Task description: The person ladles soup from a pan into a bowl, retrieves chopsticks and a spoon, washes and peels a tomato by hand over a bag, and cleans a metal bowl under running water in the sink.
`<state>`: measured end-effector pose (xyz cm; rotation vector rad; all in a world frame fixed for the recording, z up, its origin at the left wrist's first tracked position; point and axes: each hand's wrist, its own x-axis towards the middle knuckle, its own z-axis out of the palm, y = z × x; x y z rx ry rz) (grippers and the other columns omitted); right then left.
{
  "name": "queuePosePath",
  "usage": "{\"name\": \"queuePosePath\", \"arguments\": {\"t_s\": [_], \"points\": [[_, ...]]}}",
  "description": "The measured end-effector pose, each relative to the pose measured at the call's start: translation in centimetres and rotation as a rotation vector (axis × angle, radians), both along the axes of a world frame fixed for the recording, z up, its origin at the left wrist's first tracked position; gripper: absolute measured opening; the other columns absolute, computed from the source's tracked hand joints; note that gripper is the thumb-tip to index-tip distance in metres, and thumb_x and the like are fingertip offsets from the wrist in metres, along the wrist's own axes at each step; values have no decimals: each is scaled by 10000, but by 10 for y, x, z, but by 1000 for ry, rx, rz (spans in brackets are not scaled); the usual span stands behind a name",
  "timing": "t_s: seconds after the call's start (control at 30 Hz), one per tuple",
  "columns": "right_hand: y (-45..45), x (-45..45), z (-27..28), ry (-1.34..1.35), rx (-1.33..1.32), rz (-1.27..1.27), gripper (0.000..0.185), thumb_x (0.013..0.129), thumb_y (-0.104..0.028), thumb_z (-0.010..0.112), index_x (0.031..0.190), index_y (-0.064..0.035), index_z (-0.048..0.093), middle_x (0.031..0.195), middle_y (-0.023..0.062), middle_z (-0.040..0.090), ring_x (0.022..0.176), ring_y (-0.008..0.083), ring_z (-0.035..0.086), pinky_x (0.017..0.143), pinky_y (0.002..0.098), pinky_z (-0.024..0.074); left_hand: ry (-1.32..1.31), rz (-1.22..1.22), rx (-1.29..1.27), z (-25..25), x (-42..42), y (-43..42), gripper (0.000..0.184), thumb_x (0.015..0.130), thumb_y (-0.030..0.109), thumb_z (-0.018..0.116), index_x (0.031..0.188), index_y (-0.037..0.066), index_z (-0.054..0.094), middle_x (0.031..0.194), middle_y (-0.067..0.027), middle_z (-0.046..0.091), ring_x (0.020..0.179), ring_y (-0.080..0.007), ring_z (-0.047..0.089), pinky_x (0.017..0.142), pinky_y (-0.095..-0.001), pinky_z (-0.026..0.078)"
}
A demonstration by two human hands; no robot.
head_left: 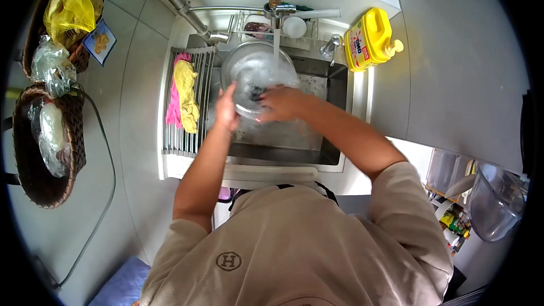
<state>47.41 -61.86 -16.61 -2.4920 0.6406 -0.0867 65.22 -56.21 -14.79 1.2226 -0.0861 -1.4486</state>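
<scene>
A round, shiny bowl-like vessel (233,61) is tilted in the sink under running water, with white suds or splashing over its inside. My left hand (227,109) grips its left rim, thumb up along the edge. Across the vessel's lower right side lies my right hand (281,103), blurred by motion, fingers reaching inside. Something small and dark (256,92) shows at those fingertips; I cannot make out what it is or whether they hold it. The stream falls from the faucet (276,8) just behind the vessel.
Pink and yellow cloths or gloves (186,93) hang on the roll-up rack (207,73) left of the steel sink (272,153). A yellow pump bottle (371,39) stands on the right. A small rack with sponges (258,26) sits behind. Wicker baskets (76,153) are at far left.
</scene>
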Motion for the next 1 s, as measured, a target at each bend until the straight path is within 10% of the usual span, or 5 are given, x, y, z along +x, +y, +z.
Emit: {"name": "queuePosePath", "arguments": {"t_s": [0.13,0.63,0.73,0.8,1.0], "points": [[-2,-20,41,302,-167,6,253,814,-241,552,1031,-131,622,962,99,647,968,319,602,869,440,451,-65,-207,52,12,17,-4,461,871,309,582,1246,88,431,1081,-106,583,854,-206,632,548,-249,519],[-6,-21,31,-30,-511,30,215,748,-164,578,954,-119,619,818,66,636,906,260,607,861,427,432,120,-101,7,-37,-5,22,370,880,431,513,1024,94,565,845,-11,628,604,-78,555,477,-206,418],[31,19,18,106,-414,-105,159,766,-178,556,893,-118,631,860,53,659,958,256,595,873,405,415,373,145,-28,11,-73,20,368,866,438,539,1018,104,569,906,-32,641,772,-154,603,677,-297,486],[30,10,20,26,-272,-99,211,822,-271,544,875,-103,659,887,91,659,958,264,595,855,413,423,264,-70,-20,-54,-36,26,452,856,473,524,1077,80,562,986,-58,640,845,-172,616,727,-300,494],[2,-14,49,308,-22,14,333,861,-381,550,959,-84,664,965,134,619,982,295,578,841,442,430,215,-203,17,-7,-9,17,506,874,444,484,1133,12,535,1003,-97,642,814,-206,659,640,-315,553]]}}
